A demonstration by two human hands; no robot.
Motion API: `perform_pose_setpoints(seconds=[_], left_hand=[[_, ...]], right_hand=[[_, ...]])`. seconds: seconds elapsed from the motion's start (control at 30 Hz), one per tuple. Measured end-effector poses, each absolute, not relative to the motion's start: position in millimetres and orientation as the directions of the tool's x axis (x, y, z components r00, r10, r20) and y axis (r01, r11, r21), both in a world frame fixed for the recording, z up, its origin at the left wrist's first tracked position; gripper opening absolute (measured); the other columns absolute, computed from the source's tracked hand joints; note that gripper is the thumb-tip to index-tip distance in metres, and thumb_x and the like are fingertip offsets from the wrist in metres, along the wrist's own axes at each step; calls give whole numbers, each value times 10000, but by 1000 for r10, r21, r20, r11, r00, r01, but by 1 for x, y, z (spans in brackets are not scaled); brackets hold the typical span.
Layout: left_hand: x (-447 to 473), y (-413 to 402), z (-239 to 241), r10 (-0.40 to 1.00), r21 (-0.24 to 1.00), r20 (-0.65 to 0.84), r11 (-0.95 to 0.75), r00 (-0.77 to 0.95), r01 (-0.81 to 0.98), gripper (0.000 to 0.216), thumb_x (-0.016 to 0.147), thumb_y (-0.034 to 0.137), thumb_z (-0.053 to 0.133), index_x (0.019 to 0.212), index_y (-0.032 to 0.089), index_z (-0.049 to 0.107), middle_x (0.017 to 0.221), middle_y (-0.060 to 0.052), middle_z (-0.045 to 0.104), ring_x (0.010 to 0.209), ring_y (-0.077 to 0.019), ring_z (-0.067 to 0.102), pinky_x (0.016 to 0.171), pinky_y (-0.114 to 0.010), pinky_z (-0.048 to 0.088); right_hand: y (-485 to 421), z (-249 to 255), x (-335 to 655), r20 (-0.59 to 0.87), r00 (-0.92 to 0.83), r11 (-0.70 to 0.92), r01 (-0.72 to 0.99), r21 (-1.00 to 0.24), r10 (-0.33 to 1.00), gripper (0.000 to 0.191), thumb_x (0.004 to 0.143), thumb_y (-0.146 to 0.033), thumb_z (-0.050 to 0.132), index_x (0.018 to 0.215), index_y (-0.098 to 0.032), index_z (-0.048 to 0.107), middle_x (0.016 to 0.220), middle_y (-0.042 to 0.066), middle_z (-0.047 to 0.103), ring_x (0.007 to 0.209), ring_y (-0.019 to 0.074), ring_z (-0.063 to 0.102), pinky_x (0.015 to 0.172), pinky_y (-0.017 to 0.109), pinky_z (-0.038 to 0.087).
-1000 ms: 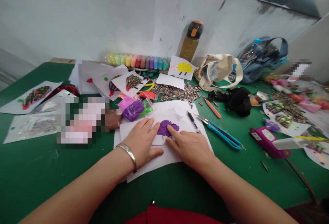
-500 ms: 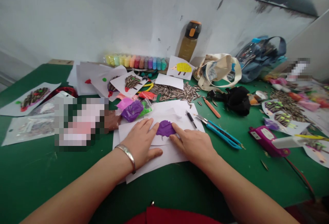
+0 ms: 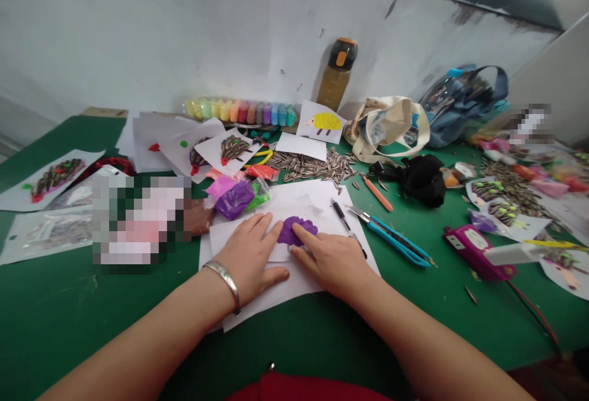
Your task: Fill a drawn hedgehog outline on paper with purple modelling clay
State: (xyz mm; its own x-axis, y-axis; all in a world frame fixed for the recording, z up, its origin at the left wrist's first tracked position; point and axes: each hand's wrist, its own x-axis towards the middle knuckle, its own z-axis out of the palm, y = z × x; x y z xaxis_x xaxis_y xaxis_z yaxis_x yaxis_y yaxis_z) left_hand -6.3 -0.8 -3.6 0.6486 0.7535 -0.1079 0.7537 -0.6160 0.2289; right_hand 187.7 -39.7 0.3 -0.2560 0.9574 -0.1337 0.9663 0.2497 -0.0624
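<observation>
A flattened patch of purple modelling clay [image 3: 300, 229] lies on white paper sheets [image 3: 257, 303] in front of me. My left hand [image 3: 251, 254] rests on the paper with its fingers stretched out, the index fingertip at the clay's left edge. With its index finger extended, my right hand [image 3: 334, 260] presses on the middle of the clay; its thumb is just below, and it holds nothing. Above my left hand sit bags of purple clay [image 3: 235, 200] and green clay [image 3: 260, 195]. A black pen [image 3: 343, 217] lies on the sheets beyond my right hand.
A blue utility knife [image 3: 396, 241] and an orange clay tool [image 3: 377, 192] lie to the right. Behind the paper is a pile of striped sunflower seeds [image 3: 317, 167]. A bottle [image 3: 337, 76] stands by the wall. Hedgehog pictures [image 3: 230, 148] and a magenta device [image 3: 473, 254] flank the workspace.
My right index finger has moved left from the clay's right edge onto its middle, uncovering the right edge. More of the pen shows. My left hand stays nearly in place.
</observation>
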Motion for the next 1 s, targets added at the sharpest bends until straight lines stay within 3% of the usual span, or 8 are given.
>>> perform_pose_setpoints(seconds=[0.4,0.73,1.0], left_hand=[[-4,-1,1,756,231,-132,-605,641,762,779,779,531,600,1389,90,401,1474,-230,357,1365,-381,303,1104,-493,265],[-2,-2,3,762,214,-159,-594,628,776,795,775,528,607,1397,84,392,1472,-226,364,1365,-377,303,1106,-484,260],[-1,-2,5,759,164,-190,-600,622,783,798,787,537,602,1410,88,385,1482,-220,349,1374,-372,290,1110,-483,261]], right_hand=[[-36,5,189,-218,-153,149,988,-36,964,562,965,-544,228,1442,-274,351,1002,87,719,848,247,683,695,350,445],[-35,4,195,-198,-159,153,987,-47,967,568,965,-540,244,1438,-255,376,998,67,731,824,247,690,652,324,440],[-40,-4,210,-85,-173,152,966,-208,981,499,966,-490,313,1398,-270,434,975,35,732,841,203,678,666,280,417]])
